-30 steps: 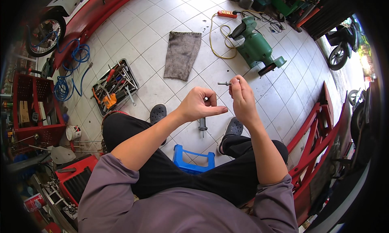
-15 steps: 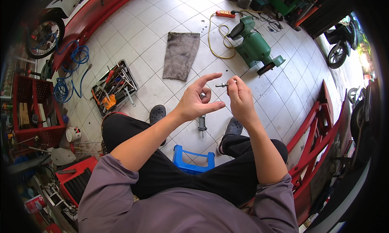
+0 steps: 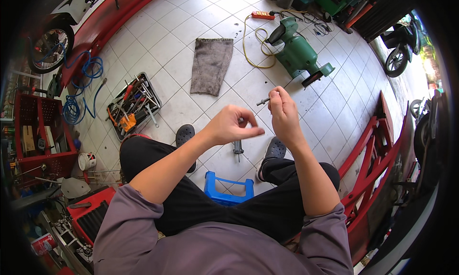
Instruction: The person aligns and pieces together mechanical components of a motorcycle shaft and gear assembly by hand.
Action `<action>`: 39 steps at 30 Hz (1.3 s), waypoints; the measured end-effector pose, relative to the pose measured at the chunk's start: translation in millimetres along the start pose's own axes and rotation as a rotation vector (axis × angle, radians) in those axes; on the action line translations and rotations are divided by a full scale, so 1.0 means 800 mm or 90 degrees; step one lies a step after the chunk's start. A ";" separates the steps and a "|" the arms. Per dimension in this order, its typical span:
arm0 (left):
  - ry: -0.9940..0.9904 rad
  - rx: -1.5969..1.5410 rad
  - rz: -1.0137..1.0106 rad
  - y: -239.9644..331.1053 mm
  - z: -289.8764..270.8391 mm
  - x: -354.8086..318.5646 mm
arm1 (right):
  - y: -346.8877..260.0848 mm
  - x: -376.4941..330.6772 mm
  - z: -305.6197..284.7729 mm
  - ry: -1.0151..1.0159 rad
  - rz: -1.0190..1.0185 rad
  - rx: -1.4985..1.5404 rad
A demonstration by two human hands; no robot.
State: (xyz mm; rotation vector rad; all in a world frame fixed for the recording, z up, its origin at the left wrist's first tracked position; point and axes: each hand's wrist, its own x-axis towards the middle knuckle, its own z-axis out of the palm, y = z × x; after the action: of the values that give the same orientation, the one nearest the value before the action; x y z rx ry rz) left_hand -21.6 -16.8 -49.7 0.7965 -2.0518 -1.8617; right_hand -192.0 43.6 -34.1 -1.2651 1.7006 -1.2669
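Observation:
My right hand (image 3: pixel 285 111) is closed, pinching a small bolt-like metal rod (image 3: pixel 262 102) whose end points left toward my other hand. Just left of it and slightly lower, my left hand (image 3: pixel 233 125) has its fingers curled in and the thumb stretched toward the right. Whatever lies inside those fingers is hidden now; the two hands stay apart. Below the left hand, a grey metal cylindrical part (image 3: pixel 238 150) with a thin rod at its lower end shows on the floor between my feet, its upper end covered by the hand.
A blue plastic frame (image 3: pixel 229 198) is between my legs. Ahead lie a grey cloth (image 3: pixel 212 67) and a green bench grinder (image 3: pixel 299 54) with a yellow cord. At left are a tool tray (image 3: pixel 135 103), a blue hose (image 3: pixel 71 105) and a red cart (image 3: pixel 43 153); red metal framework (image 3: pixel 370 165) stands right.
The left index finger and thumb, spread wide before, have drawn together. A shiny metal piece seen in the curled left fingers is now hidden. The rod in my right hand has tilted slightly.

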 end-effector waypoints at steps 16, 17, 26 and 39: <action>0.274 0.005 0.123 0.002 0.002 0.002 | 0.002 -0.006 0.002 -0.108 0.071 0.156; 0.274 0.014 0.130 0.001 0.000 0.002 | 0.002 -0.006 0.001 -0.123 0.070 0.165; 0.194 -0.079 0.164 0.007 -0.002 0.000 | 0.001 -0.007 0.001 -0.137 0.060 0.099; 0.059 -0.039 0.071 -0.004 -0.012 0.002 | 0.000 -0.002 -0.006 -0.117 0.032 0.187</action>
State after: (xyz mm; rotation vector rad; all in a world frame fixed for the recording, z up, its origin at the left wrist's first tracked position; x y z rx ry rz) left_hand -17.3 -25.7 -51.4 0.7237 -1.9332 -1.7840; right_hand -195.6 46.8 -33.0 -1.1190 1.3521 -1.2751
